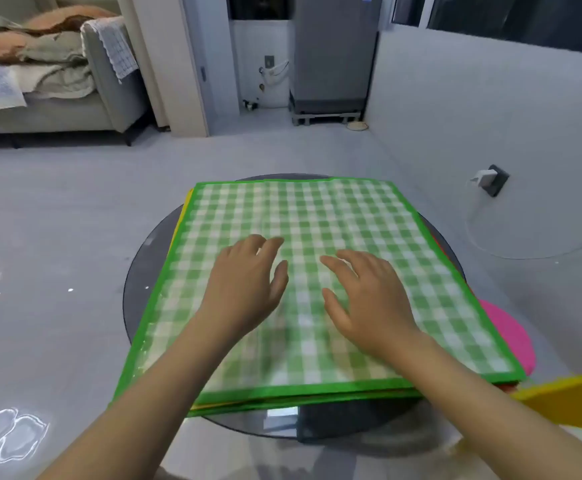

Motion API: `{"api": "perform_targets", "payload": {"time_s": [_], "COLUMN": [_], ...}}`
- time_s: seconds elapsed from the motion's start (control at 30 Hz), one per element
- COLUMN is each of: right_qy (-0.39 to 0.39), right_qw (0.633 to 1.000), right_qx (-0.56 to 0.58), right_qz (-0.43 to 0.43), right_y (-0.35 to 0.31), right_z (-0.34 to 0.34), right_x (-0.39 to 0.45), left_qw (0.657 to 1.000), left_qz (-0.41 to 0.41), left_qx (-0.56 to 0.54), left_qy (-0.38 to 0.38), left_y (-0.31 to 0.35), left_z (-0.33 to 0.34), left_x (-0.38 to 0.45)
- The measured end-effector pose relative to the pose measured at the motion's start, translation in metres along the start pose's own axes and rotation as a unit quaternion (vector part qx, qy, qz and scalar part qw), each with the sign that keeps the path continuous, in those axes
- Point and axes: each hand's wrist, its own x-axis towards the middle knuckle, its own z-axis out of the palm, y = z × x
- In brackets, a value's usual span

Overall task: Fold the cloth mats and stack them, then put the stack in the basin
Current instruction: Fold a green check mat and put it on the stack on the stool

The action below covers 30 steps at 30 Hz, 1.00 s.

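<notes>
A grey floor fills most of the frame, with a sofa at upper left and a round dark tabletop in the centre. On the tabletop lies a green checked mat atop other mats — yellow and red edges peek out beneath. Both hands rest flat mid-mat — left hand, right hand — fingers spread, gripping nothing.

Room: pale grey floor and white walls.
Grey sofa far left, heaped with bedding; wall socket at right.
</notes>
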Motion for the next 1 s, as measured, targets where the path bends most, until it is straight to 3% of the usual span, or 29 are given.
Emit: {"api": "perform_targets", "payload": {"time_s": [0.1, 0.33, 0.6, 1.0], "right_qy": [-0.005, -0.129, -0.187, -0.134], "right_qw": [1.000, 0.989, 0.976, 0.976], "right_qx": [-0.001, 0.063, 0.105, 0.169], "right_qz": [-0.025, -0.032, -0.037, -0.001], "right_y": [0.001, 0.011, 0.027, 0.023], "right_z": [-0.004, -0.007, -0.005, -0.013], "right_x": [-0.030, -0.080, -0.093, -0.084], "left_qw": [1.000, 0.986, 0.977, 0.973], "left_qz": [0.009, 0.022, 0.057, 0.044], "left_qx": [-0.009, -0.084, -0.096, -0.120], "left_qy": [-0.029, -0.142, -0.180, -0.194], "left_y": [0.010, 0.020, 0.017, 0.024], "left_z": [0.002, 0.008, 0.007, -0.001], "left_x": [-0.034, -0.087, -0.099, -0.088]}}
